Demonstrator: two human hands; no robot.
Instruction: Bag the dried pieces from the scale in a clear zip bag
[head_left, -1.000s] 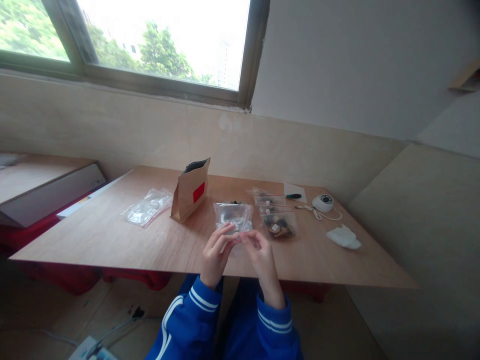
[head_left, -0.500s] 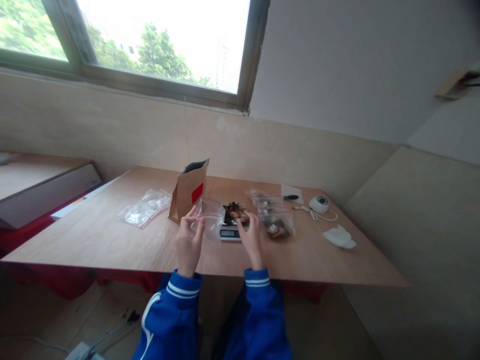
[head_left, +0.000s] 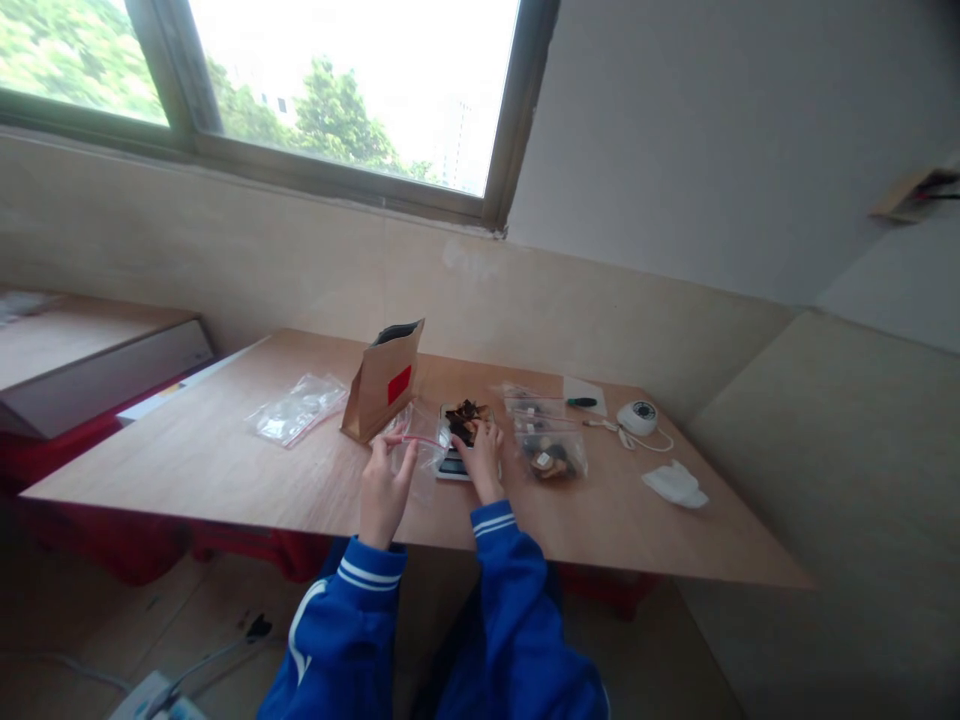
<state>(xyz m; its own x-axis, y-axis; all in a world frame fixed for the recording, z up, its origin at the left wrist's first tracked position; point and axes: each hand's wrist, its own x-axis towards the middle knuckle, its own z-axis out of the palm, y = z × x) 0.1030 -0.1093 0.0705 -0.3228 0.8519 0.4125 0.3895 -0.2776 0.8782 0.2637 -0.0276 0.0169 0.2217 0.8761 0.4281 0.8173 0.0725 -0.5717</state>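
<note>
My left hand [head_left: 386,482] holds a clear zip bag [head_left: 417,440] with a red seal strip, just left of a small digital scale [head_left: 454,462]. My right hand [head_left: 480,458] rests over the scale, its fingertips at a pile of dark dried pieces [head_left: 466,418] lying on the scale's platform. Whether those fingers pinch any pieces I cannot tell. A brown paper pouch [head_left: 382,381] with a red label stands open behind my left hand. Both sleeves are blue with white stripes.
Filled clear bags [head_left: 549,446] lie right of the scale. Further right are a green-handled tool [head_left: 582,402], a round white device [head_left: 637,416] with a cord, and a white cloth [head_left: 673,484]. Empty clear bags [head_left: 297,408] lie at the left on the wooden table [head_left: 225,470].
A second ago both hands held the bag together near the table's front edge. Now the left holds it alone further left, and the right has reached onto the pile on the scale.
</note>
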